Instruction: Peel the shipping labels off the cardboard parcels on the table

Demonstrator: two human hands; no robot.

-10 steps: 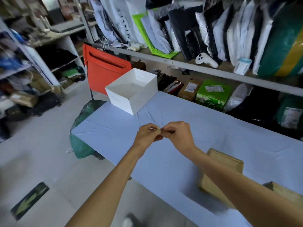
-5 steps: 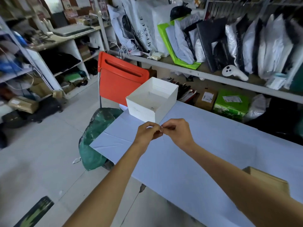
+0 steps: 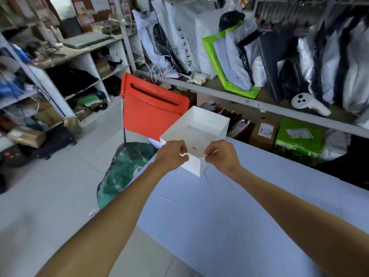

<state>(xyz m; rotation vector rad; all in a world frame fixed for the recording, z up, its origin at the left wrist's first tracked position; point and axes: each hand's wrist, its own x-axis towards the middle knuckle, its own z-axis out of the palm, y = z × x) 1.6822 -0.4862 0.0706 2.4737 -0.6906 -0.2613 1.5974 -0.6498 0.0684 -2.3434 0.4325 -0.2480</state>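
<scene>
Both hands are over the open white box (image 3: 209, 126) at the far corner of the blue-covered table (image 3: 219, 216). Left hand (image 3: 171, 156) pinches a small white label scrap (image 3: 183, 154). Right hand (image 3: 221, 156) pinches a thin label sliver (image 3: 210, 153). The two bits are apart, above the box's near rim. Orange chair (image 3: 151, 112) stands just behind the box.

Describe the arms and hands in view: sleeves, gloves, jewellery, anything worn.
The left hand and right hand are ungloved. The left forearm and right forearm are bare down to the frame's edge; no sleeve shows. No watch, bracelet or ring is visible.
</scene>
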